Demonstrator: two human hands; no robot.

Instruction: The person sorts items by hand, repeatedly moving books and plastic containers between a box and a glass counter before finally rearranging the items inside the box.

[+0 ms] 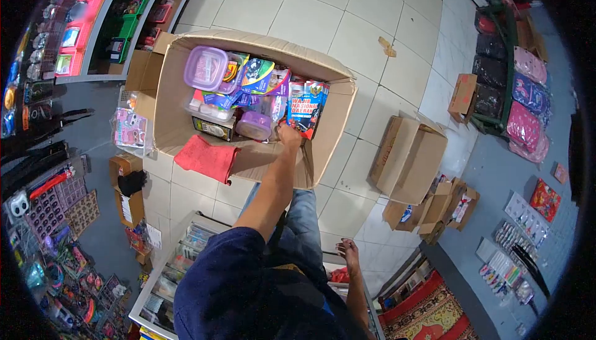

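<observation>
My left hand (288,135) reaches into a large open cardboard box (254,43), its fingers closed at the lower edge of a blue booklet (305,109) with red and white lettering. Left of that hand sits a small purple-lidded container (254,126). Farther back in the box are a larger container with a lilac lid (207,68) and several colourful packets (257,74). A dark boxed item (212,129) lies near the box's front left. My right hand (349,256) hangs low beside my body, fingers loosely apart, holding nothing.
A red cloth (206,158) drapes over the box's front left edge. On the tiled floor to the right stands another open cardboard box (410,160), with smaller cartons (437,213) near it. A glass display case (167,278) is close behind me. Stocked shelves (127,23) rise at the upper left.
</observation>
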